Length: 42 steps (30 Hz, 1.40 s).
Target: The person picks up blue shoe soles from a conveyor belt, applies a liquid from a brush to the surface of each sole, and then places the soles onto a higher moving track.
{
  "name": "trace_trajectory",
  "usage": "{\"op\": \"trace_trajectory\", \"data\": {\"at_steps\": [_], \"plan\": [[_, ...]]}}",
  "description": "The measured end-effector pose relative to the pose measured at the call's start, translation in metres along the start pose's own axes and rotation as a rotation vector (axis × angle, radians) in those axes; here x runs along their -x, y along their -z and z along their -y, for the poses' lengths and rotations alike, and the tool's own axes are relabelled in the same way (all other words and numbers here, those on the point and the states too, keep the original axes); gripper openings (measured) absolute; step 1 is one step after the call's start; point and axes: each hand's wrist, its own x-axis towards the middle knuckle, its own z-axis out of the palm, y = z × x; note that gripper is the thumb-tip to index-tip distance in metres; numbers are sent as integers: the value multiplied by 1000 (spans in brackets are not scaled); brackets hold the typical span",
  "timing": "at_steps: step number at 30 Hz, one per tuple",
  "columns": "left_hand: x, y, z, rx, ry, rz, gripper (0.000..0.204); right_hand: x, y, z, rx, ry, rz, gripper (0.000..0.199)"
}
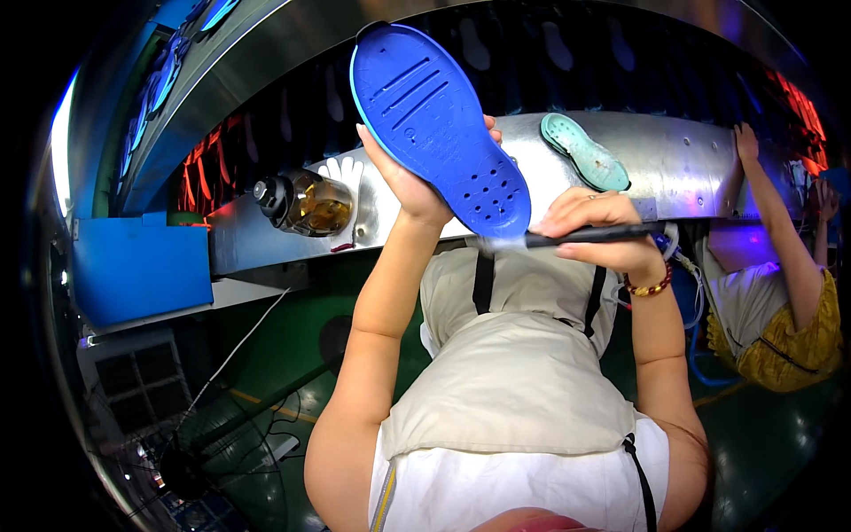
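Note:
A blue shoe sole [434,120] with slots at its broad end and small holes at its narrower end is tilted up over the metal ledge. My left hand [409,182] grips it from beneath, the thumb along one edge and fingertips showing at the other. In my right hand [612,213] is a black-handled brush [594,234], held level between thumb and fingers. Its pale, motion-blurred bristles are at the lower tip of the blue sole. Beyond my right hand, a mint-green shoe sole [585,152] lies on the ledge.
On the metal ledge [390,213] at left stand a clear bottle [315,204] with dark lid and a white glove [341,168]. Dark machinery carrying soles runs behind. A blue box [142,270] is at far left, a fan [182,465] below. Another person's arm [780,213] reaches in at right.

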Motion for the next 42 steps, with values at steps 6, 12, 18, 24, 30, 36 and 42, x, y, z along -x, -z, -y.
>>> {"op": "trace_trajectory", "data": {"at_steps": [6,12,18,24,30,36,42], "plan": [[-4,-2,2,-66,42,-59,96,4,-1,-12,-1,-100,-142,20],[0,-13,-2,13,130,-78,94,10,-1,-28,-327,-162,-284,16],[26,-11,31,219,255,-102,81,0,-33,-18,-663,-131,-541,17],[28,11,14,63,419,95,43,7,0,8,-122,-105,110,21],[17,2,7,-41,703,14,41,-3,-1,7,133,-33,141,19],[19,10,-5,-178,855,-2,41,-6,19,23,134,35,139,19],[21,5,-17,-450,913,45,46,-8,30,32,230,-64,365,21]]}}
